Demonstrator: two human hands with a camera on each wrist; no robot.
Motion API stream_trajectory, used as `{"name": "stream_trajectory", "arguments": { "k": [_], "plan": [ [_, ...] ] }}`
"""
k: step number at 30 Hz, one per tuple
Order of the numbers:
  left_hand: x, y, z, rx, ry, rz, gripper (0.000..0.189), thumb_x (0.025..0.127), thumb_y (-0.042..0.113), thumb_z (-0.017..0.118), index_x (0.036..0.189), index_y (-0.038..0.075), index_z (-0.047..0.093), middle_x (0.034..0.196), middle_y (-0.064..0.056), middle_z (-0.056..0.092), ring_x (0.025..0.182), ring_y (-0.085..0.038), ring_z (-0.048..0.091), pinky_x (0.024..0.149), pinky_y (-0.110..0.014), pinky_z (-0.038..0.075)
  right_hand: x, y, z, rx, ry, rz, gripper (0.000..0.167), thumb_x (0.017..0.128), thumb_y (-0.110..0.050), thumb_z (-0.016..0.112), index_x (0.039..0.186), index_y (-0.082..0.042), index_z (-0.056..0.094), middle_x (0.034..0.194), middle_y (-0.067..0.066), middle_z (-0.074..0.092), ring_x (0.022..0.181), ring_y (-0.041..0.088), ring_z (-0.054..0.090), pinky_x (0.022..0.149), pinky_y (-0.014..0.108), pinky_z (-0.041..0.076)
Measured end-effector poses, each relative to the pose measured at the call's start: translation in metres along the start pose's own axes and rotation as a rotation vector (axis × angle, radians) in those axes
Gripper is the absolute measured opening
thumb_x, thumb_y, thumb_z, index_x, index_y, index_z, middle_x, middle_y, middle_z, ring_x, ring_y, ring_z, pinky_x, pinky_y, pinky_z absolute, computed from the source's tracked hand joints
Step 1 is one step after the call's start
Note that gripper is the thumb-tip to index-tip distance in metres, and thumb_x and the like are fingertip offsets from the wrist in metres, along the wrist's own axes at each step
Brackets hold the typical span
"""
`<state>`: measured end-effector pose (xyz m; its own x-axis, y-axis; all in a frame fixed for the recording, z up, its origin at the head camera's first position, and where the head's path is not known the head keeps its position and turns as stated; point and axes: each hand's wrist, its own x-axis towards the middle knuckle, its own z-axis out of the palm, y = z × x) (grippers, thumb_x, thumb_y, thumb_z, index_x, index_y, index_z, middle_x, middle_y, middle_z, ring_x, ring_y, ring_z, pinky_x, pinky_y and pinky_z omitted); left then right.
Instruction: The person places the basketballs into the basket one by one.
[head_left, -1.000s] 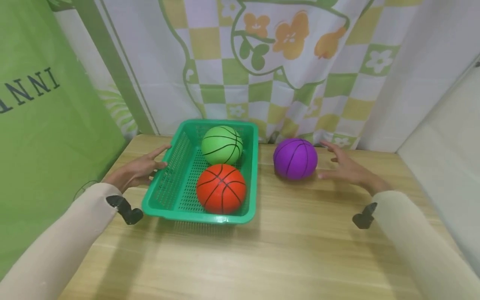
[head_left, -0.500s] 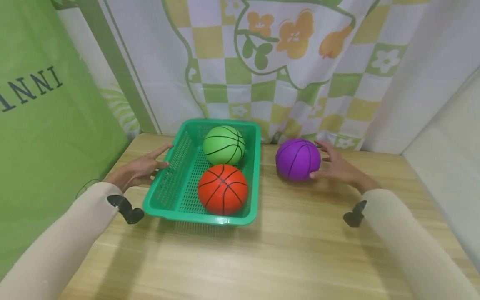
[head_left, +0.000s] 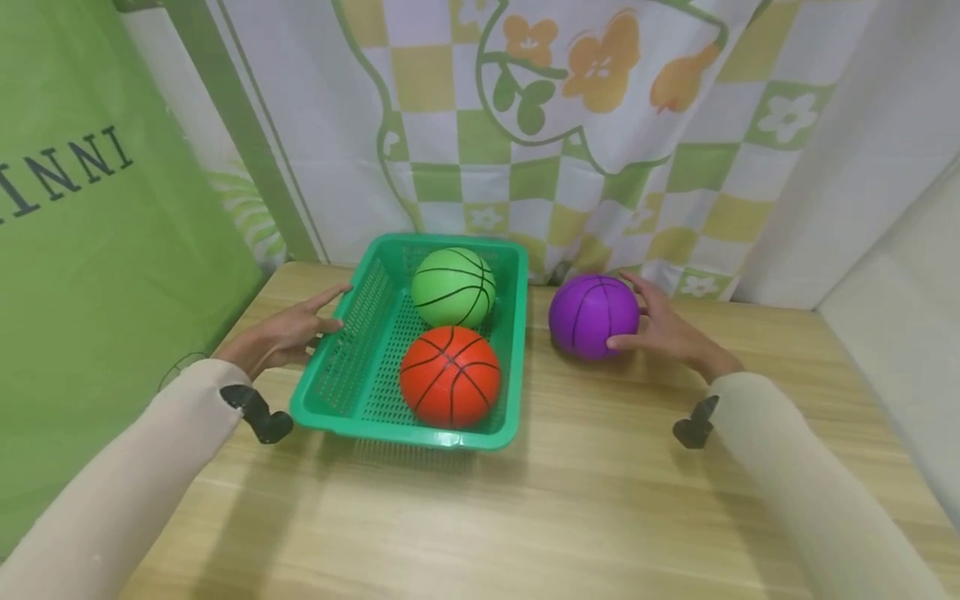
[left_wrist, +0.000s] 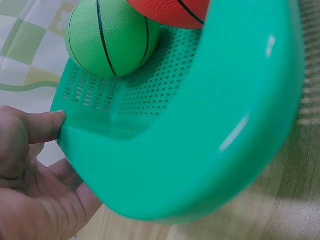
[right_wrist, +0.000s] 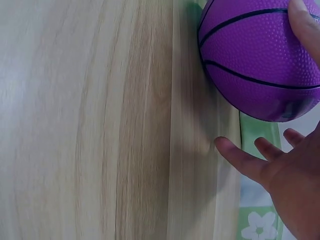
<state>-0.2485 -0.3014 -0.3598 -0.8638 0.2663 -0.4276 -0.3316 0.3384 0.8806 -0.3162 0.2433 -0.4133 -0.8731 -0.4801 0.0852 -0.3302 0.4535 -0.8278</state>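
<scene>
My left hand (head_left: 288, 333) is at the left side of a green plastic basket (head_left: 322, 427), its thumb touching the rim in the left wrist view. Inside the basket lie a light green toy basketball (head_left: 453, 287) and, nearer me, an orange-red one (head_left: 450, 379). A purple toy basketball (head_left: 588, 317) rests on the table to the right of the basket. My right hand (head_left: 667, 333) reaches round its right side, fingers spread. The thumb overlaps the ball in the right wrist view, while other fingers (right_wrist: 242, 160) show apart from it.
The wooden table (head_left: 465, 517) extends toward me. A checked, flowered curtain (head_left: 487, 133) hangs along its back edge. Green fabric with lettering (head_left: 90, 250) stands at the left, and a pale wall (head_left: 900, 275) at the right. A thin cable (head_left: 176, 367) lies near the left wrist.
My right hand has moved left to the purple ball, its thumb now in front of the ball. My left hand stays at the basket's side. The view has shifted slightly.
</scene>
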Motion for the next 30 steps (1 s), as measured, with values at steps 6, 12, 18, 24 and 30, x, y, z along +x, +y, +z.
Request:
{"name": "stream_trajectory", "arguments": {
  "k": [6,12,18,24,30],
  "plan": [
    [0.001,0.001,0.001,-0.007,-0.004,0.001,0.073,0.108,0.008,0.037,0.161,0.035,-0.007,0.144,-0.036,0.036,0.122,-0.046,0.051,0.090,-0.052,0.053,0.003,-0.006,0.006,-0.001,-0.005,-0.011,0.112,0.080,-0.014,0.083,0.161,-0.011,0.007,0.158,0.028,0.016,0.137,0.053,0.029,0.105,0.068,0.033],
    [0.000,0.002,0.000,0.010,0.003,0.008,0.074,0.108,0.008,0.037,0.161,0.033,-0.007,0.141,-0.035,0.038,0.119,-0.044,0.054,0.090,-0.052,0.053,0.008,-0.011,0.015,0.015,-0.012,0.022,0.112,0.079,-0.016,0.085,0.161,-0.017,0.008,0.157,0.026,0.018,0.135,0.052,0.034,0.103,0.068,0.035],
    [0.000,0.002,-0.001,-0.002,-0.002,-0.004,0.074,0.109,0.009,0.037,0.160,0.036,-0.008,0.144,-0.035,0.035,0.124,-0.047,0.049,0.093,-0.055,0.050,0.017,-0.014,0.024,0.057,-0.014,-0.001,0.111,0.078,-0.015,0.085,0.161,-0.022,0.011,0.156,0.023,0.022,0.130,0.050,0.042,0.099,0.064,0.043],
    [-0.001,0.001,-0.001,-0.014,-0.007,-0.007,0.074,0.109,0.009,0.037,0.160,0.036,-0.008,0.145,-0.034,0.034,0.124,-0.047,0.049,0.092,-0.054,0.051,0.022,-0.016,0.028,0.066,-0.015,-0.017,0.110,0.078,-0.015,0.085,0.161,-0.028,0.013,0.156,0.022,0.021,0.129,0.051,0.042,0.097,0.063,0.044],
    [0.001,0.002,-0.001,-0.002,-0.009,-0.005,0.074,0.109,0.009,0.037,0.160,0.036,-0.009,0.148,-0.036,0.031,0.129,-0.051,0.044,0.093,-0.054,0.051,0.022,-0.013,0.028,0.113,0.013,0.008,0.108,0.078,-0.009,0.085,0.160,-0.026,0.017,0.156,0.023,0.023,0.128,0.052,0.043,0.097,0.064,0.043]
  ]
}}
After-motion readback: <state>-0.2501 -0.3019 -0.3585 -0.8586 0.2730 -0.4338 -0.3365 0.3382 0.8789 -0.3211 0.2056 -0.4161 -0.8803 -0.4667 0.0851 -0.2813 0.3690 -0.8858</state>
